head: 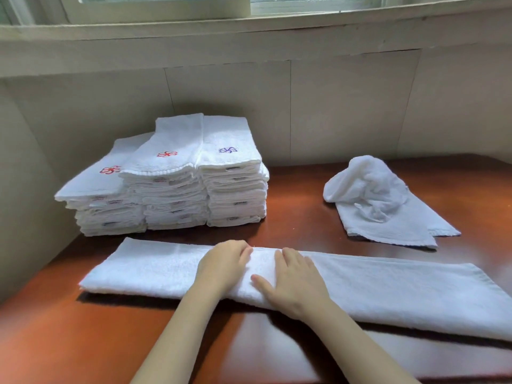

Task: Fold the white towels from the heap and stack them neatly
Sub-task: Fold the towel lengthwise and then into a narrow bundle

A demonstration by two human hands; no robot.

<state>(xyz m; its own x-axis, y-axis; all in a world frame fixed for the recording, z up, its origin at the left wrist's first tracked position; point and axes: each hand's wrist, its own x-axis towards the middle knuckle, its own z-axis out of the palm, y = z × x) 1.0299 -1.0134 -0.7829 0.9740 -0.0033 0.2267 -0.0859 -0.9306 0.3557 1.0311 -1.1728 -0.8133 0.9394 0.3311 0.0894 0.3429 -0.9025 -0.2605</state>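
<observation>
Towel white, folded long strip | left hand fingers curled, grip unclear | right hand fingers flat

I am looking down at a shiny red-brown wooden table. Light is shining off it. It is sitting right against a pale wall made of flat panels, and thin lines are running down between them. A long ledge is sticking out above, under a window.
</observation>
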